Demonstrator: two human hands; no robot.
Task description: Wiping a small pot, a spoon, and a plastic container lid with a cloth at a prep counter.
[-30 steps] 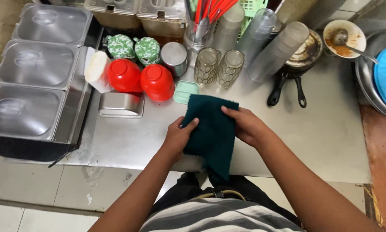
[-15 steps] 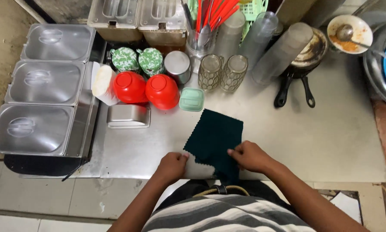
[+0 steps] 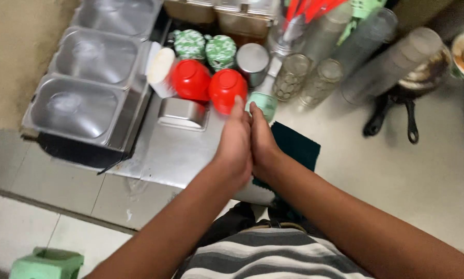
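Green-patterned lids (image 3: pixel 206 47) sit behind red bowls (image 3: pixel 209 87), beyond both pressed-together hands (image 3: pixel 248 144).

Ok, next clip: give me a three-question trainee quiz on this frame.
1. True or false: the left hand and right hand are pressed side by side.
2. What lies under the hands? A) dark green cloth B) plate C) pan
3. What colour are the two bowls turned upside down beyond the fingertips?

Key: 1 true; 2 A; 3 red.
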